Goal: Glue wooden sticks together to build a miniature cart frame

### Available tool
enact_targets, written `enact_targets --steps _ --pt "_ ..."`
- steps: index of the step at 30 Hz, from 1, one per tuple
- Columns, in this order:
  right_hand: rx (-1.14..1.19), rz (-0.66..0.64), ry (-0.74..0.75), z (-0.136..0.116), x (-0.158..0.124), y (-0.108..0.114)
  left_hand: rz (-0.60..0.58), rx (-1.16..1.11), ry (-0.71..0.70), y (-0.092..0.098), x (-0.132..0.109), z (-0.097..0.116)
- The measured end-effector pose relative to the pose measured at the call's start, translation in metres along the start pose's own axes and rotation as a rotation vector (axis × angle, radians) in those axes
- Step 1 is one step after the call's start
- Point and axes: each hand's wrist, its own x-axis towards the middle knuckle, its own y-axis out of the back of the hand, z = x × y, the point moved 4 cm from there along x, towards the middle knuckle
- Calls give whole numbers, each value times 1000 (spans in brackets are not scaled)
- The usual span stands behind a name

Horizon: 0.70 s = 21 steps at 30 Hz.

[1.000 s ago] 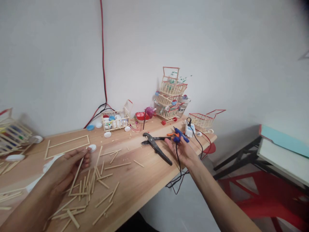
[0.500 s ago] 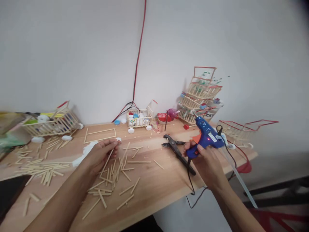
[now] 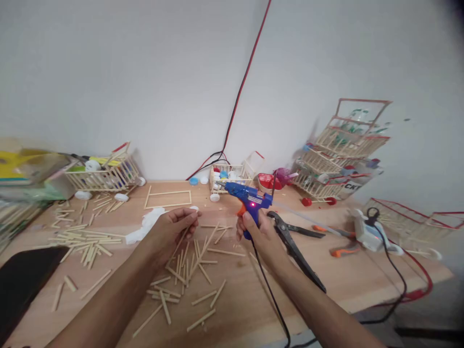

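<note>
My right hand (image 3: pixel 259 227) is wrapped round a blue glue gun (image 3: pixel 246 195) with an orange trigger and a lit red light. The gun's nozzle points left, above the table, and a clear glue stick (image 3: pixel 308 218) trails from its back. My left hand (image 3: pixel 176 231) pinches a thin wooden stick (image 3: pixel 177 252) that slants down toward me. A small white piece shows at its fingertips. Cut wooden sticks (image 3: pixel 188 266) lie loose below my left hand. Behind it is a flat rectangular stick frame (image 3: pixel 168 193), with crumpled white paper (image 3: pixel 147 224) beside it.
Black pliers (image 3: pixel 295 249) lie right of my right hand, near an orange-handled tool (image 3: pixel 344 251). Miniature stick carts stand at the left (image 3: pixel 105 176), centre (image 3: pixel 237 171) and stacked at right (image 3: pixel 344 159). A red bowl (image 3: pixel 268 181) and a power strip (image 3: pixel 369 232) sit behind.
My right hand has brought the glue gun leftward, in from over the table's right side, closer to my left hand. The view has turned left; my left hand still pinches the stick.
</note>
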Motion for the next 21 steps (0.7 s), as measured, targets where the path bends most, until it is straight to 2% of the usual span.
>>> enact_targets --steps 2,4,6,10,17,21 --pt "-194 102 -11 3 -2 10 -14 -9 -12 -1 0 -1" --pt "-297 146 -14 3 -5 17 -16 -10 -7 -2 -1 -2" --pt "-298 104 -17 3 -5 18 -14 -5 -11 -3 -3 -1" --pt "-161 -9 -71 1 -7 11 3 -1 -15 -4 -4 1" --pt "-79 -48 -124 -4 -9 5 26 4 -30 -5 -4 3" --pt "-49 -128 -186 1 -8 5 11 16 -42 -5 -4 2"
